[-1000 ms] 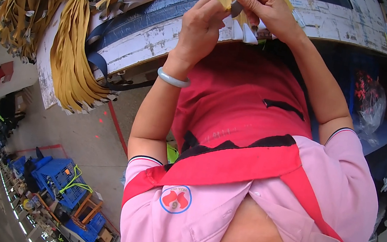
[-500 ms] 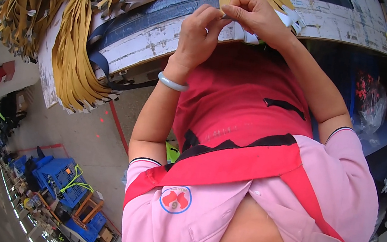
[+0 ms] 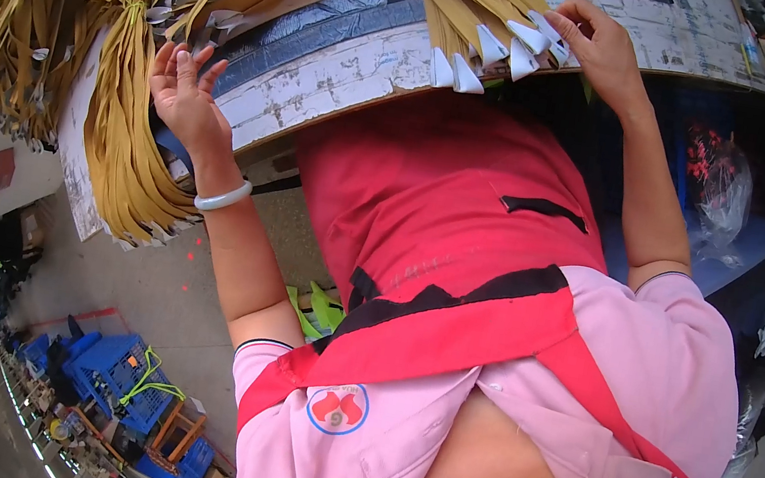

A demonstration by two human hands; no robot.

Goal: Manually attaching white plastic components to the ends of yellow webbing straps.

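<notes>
The fanned bunch of long tan straps with white pointed tips (image 3: 496, 27) is lying on the worn white-and-blue worktable (image 3: 350, 64), its length running away from the person, tips toward the table's near edge. The right hand (image 3: 601, 46), clearly the nearer one, is resting half-curled against the tips, pinching nothing visible. The left hand (image 3: 183, 92) is hovering open and empty, well apart, beside a tied hanging bundle of tan straps (image 3: 126, 118).

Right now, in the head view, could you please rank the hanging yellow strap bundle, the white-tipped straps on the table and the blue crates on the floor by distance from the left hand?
1. Hanging yellow strap bundle, just beside the left hand, over the table's left edge.
2. White-tipped straps, across the table, at the right hand.
3. Blue crates, down on the floor, far below.
</notes>
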